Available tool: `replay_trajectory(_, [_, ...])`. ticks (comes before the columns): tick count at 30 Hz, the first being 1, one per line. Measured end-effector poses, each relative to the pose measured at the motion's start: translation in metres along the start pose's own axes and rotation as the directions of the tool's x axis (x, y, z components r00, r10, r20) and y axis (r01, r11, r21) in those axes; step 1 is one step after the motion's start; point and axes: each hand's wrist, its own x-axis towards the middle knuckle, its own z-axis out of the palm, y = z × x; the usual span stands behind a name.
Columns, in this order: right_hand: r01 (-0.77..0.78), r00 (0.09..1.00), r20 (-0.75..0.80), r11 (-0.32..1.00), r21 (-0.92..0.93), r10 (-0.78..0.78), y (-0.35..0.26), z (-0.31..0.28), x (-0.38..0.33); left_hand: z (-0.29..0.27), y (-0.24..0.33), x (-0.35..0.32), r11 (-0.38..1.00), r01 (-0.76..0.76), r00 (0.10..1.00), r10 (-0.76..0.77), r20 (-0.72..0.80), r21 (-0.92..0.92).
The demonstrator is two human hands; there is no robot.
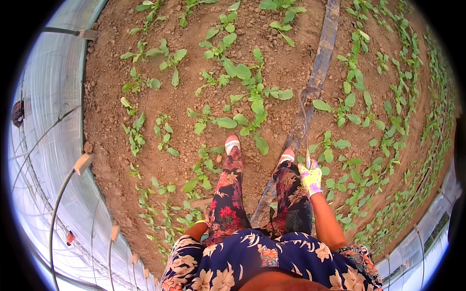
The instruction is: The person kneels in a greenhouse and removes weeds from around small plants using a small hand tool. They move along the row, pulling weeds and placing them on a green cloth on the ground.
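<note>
My right hand (310, 178), in a yellow-and-purple patterned glove, is closed round the handle of a hand hoe (306, 123). The hoe's thin, curved metal neck reaches forward, and its dark blade (310, 90) is over the edge of a flat dark irrigation tape (326, 46) on the soil. Leafy green seedlings (347, 104) grow just right of the blade. Beside my left thigh, only the wrist and yellow glove cuff of my left hand (205, 222) show; its fingers are hidden behind the leg. A brown wooden piece (201, 202) is near it, partly covered.
Rows of seedlings (257, 104) run ahead and on both sides across brown, crumbly soil (187, 114). My feet, in pink-and-white footwear (232, 144), stand between plants. At the left, clear plastic sheeting (58, 92) and bent hoop rods (57, 208) edge the bed.
</note>
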Motion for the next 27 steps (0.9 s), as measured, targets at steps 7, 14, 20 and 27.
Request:
replay_trajectory(7, [0.072,0.996,-0.045,0.995,-0.069,-0.075,-0.031,-0.095,-0.124,0.030,-0.016,-0.183,0.972,0.231,0.970,-0.233,-0.064,-0.026])
replay_trajectory(14, [0.062,0.996,-0.059,0.988,-0.140,-0.070,-0.068,-0.083,-0.167,0.006,-0.085,-0.270,0.943,0.331,0.918,-0.325,-0.227,-0.013])
replay_trajectory(20, [0.012,0.999,-0.029,0.987,-0.157,-0.017,-0.066,-0.052,-0.172,-0.029,-0.103,-0.298,0.886,0.463,0.840,-0.447,-0.306,-0.025])
replay_trajectory(27, [0.057,0.997,-0.032,0.977,-0.208,-0.065,-0.070,-0.039,-0.174,-0.071,-0.127,-0.314,0.846,0.493,0.678,-0.520,-0.519,-0.204])
